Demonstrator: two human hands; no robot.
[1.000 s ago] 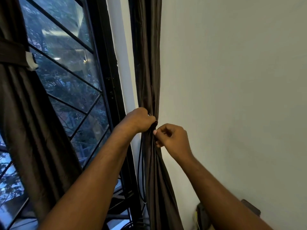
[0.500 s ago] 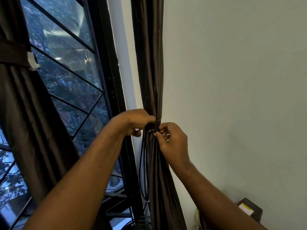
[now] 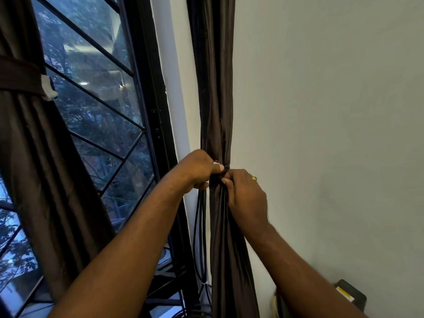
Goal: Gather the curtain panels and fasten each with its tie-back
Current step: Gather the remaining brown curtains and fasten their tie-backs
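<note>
A dark brown curtain panel [image 3: 214,88] hangs gathered into a narrow bundle beside the wall. Its tie-back [image 3: 223,172] is pinched at the bundle's waist, mostly hidden by fingers; a small white end shows at my left thumb. My left hand [image 3: 198,168] grips it from the left and my right hand [image 3: 245,196], wearing a ring, grips it from the right, both closed tight on the tie. At the far left a second brown panel [image 3: 39,161] is bunched and wrapped by its own brown tie-back [image 3: 23,78] with a white end.
A black-framed window with diagonal metal bars [image 3: 101,115] fills the space between the panels. Black cables [image 3: 199,237] hang down just left of the gathered panel. A plain grey wall [image 3: 332,134] is on the right, with a dark box [image 3: 351,294] low at the corner.
Both hands have closed in tighter around the tie at the curtain's waist; the right hand has rolled over so its back faces me. The view has moved slightly closer.
</note>
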